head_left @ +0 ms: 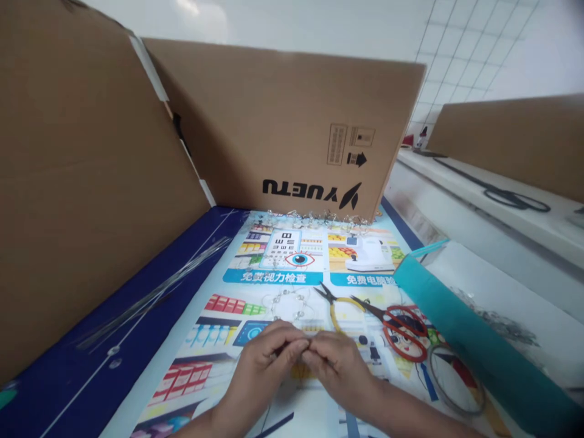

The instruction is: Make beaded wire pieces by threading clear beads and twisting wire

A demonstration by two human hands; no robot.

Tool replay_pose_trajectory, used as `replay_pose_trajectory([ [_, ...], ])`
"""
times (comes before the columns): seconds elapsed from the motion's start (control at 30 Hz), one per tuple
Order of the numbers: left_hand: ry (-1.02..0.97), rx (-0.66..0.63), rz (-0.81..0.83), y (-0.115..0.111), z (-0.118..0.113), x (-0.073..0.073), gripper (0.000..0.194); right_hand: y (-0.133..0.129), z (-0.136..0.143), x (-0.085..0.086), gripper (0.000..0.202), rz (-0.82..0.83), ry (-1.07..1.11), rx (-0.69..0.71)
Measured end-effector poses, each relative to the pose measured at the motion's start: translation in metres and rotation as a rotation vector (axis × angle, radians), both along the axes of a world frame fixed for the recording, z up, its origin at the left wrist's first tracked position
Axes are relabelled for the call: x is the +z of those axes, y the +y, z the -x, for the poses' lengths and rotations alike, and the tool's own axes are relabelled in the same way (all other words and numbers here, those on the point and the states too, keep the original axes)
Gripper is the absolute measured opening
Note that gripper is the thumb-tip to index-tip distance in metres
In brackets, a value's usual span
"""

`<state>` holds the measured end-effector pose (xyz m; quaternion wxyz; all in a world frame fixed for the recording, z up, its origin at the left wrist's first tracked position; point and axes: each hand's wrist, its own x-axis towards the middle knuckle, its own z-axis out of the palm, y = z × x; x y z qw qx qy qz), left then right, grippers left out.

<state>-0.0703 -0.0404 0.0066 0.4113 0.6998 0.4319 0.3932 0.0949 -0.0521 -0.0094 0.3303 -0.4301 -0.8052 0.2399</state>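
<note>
My left hand (pixel 269 362) and my right hand (pixel 340 368) meet over the printed sheet, thumbs and fingertips pinched together. Whatever lies between the fingertips is too small and hidden to make out. Just beyond the fingers is a loose ring of clear beads (pixel 300 298) on thin wire, which may or may not connect to my hands. Pliers with yellow handles (pixel 334 310) lie past my right hand, jaws pointing away. To their right are scissors with red handles (pixel 426 331), and nearer me a coil of wire (pixel 482 392).
A teal box (pixel 474 331) with wire pieces (pixel 506 325) stands at right. Cardboard panels (pixel 274 121) wall the back and left. Beaded wire pieces (pixel 319 220) line the back panel's foot. Straight wires (pixel 159 289) and two clear beads (pixel 114 350) lie at left.
</note>
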Motion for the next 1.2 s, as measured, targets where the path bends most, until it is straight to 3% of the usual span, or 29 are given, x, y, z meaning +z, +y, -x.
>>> replay_pose_trajectory([
  [0.07, -0.033, 0.069, 0.004, 0.000, 0.004, 0.004, 0.014, 0.002, -0.003, 0.005, 0.025, -0.021, -0.094, 0.042],
  [0.13, -0.082, 0.178, 0.052, 0.002, 0.008, 0.006, 0.011, 0.007, -0.009, 0.013, 0.024, -0.079, -0.238, -0.050],
  [0.2, -0.144, 0.276, 0.134, 0.007, 0.011, 0.007, 0.014, 0.013, -0.017, 0.019, 0.034, -0.126, -0.450, -0.149],
  [0.3, -0.324, 0.332, 0.238, 0.018, 0.013, 0.005, 0.019, 0.021, -0.029, 0.020, 0.066, -0.137, -0.744, -0.294],
  [0.4, -0.451, 0.354, 0.307, 0.027, 0.015, 0.001, 0.022, 0.026, -0.039, 0.012, 0.071, -0.107, -0.889, -0.292],
  [0.53, -0.484, 0.339, 0.344, 0.032, 0.017, -0.003, 0.024, 0.030, -0.045, 0.005, 0.052, -0.151, -0.948, -0.234],
  [0.7, -0.482, 0.299, 0.362, 0.031, 0.016, -0.004, 0.024, 0.037, -0.046, 0.005, 0.043, -0.204, -0.949, -0.200],
  [0.93, -0.498, 0.312, 0.361, 0.032, 0.016, -0.003, 0.025, 0.035, -0.043, 0.008, 0.047, -0.192, -0.931, -0.245],
  [1.2, -0.542, 0.364, 0.320, 0.035, 0.019, -0.005, 0.024, 0.020, -0.037, 0.015, 0.044, -0.170, -1.001, -0.177],
])
